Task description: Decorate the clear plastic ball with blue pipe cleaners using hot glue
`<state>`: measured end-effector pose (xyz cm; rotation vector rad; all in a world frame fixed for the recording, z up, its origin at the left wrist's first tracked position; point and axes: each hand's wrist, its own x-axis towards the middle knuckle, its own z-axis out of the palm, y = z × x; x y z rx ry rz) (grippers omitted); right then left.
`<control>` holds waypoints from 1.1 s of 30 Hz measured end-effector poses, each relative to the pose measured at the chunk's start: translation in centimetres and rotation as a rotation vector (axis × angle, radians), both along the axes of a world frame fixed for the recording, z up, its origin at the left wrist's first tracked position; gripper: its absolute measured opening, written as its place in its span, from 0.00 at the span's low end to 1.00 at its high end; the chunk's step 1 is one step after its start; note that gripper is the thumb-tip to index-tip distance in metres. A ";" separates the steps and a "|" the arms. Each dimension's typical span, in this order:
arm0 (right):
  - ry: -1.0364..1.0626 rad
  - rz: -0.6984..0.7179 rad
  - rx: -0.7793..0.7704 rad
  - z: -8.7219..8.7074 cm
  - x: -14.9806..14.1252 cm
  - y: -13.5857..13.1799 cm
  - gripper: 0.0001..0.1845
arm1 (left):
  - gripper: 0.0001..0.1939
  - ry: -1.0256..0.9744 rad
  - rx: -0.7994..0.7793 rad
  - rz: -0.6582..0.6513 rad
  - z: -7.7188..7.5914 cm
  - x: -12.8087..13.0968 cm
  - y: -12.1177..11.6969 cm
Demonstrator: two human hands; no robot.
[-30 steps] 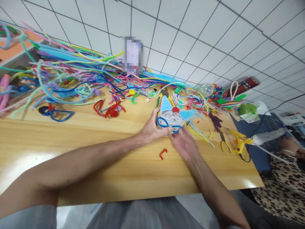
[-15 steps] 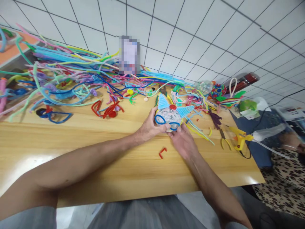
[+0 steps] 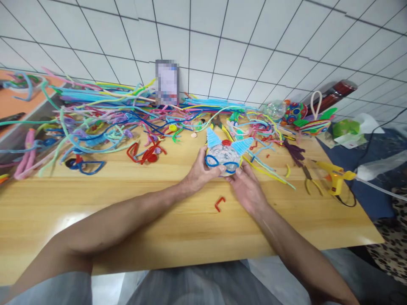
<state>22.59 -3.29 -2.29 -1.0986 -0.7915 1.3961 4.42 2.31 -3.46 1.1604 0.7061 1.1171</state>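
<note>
Between my two hands is a round, grey-white craft ball (image 3: 224, 154) with light blue pointed ears, a red piece between them and two dark blue pipe-cleaner loops on its front. My left hand (image 3: 201, 171) grips its left side, thumb across the lower front by the loops. My right hand (image 3: 248, 186) holds the lower right side with its fingertips; part of its fingers is hidden beneath the ball. A bent red pipe-cleaner piece (image 3: 219, 204) lies on the table just in front of the hands.
Tangled pipe cleaners (image 3: 104, 114) spread along the wall. A phone-like screen (image 3: 167, 82), blurred out, leans there. To the right lie pliers (image 3: 309, 180), a yellow glue gun (image 3: 335, 176) with a cable, and a dark red cylinder (image 3: 337, 97). An orange-topped box (image 3: 19, 103) stands at left.
My view has turned slightly left, so more of the orange-topped box shows. The ball stays in both hands, its ears and face now turned slightly differently.
</note>
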 end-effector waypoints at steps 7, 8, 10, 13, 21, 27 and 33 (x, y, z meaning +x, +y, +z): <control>0.095 -0.045 -0.006 -0.2 -0.1 0.1 0.24 | 0.52 0.021 -0.005 0.016 -0.8 0.4 -0.1; 0.093 -0.046 -0.004 -0.3 -0.1 0.2 0.24 | 0.52 0.027 -0.004 0.022 -0.9 0.4 0.0; 0.089 -0.043 -0.001 -0.4 -0.1 0.2 0.23 | 0.52 0.034 -0.003 0.031 -1.0 0.4 0.0; 0.084 -0.039 0.000 -0.5 0.1 0.2 0.24 | 0.51 0.037 -0.014 0.030 -1.0 0.5 0.0; 0.076 -0.030 0.012 -0.5 -0.1 0.2 0.24 | 0.49 0.062 -0.024 0.040 -0.3 0.3 -0.3; 0.073 -0.039 0.018 -0.6 -0.2 0.2 0.25 | 0.49 0.033 -0.044 0.010 0.2 0.1 -0.3; 0.036 -0.025 0.037 -0.8 0.1 0.2 0.24 | 0.49 0.015 -0.057 -0.019 0.2 0.1 -0.3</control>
